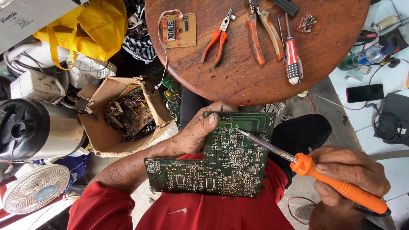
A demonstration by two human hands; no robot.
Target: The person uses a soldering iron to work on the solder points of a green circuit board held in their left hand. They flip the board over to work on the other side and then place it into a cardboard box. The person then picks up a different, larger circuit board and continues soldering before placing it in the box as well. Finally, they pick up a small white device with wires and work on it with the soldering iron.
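Note:
My left hand (pixel 197 133) grips the upper left edge of a green L-shaped circuit board (pixel 221 164), solder side up, held over my lap. In my right hand (pixel 349 176) is an orange-handled soldering iron (pixel 341 185). Its metal tip (pixel 241 131) touches the board near the top middle. Red sleeves cover my arms at the bottom.
A round wooden table (pixel 251 81) ahead carries a small display board (pixel 179 30), orange pliers (pixel 218 39), wire cutters (pixel 260 32) and a red-white screwdriver (pixel 293 57). A cardboard box of scrap boards (pixel 123 115) lies left, beside a steel pot (pixel 38 130) and a small fan (pixel 34 187). A phone (pixel 364 93) lies right.

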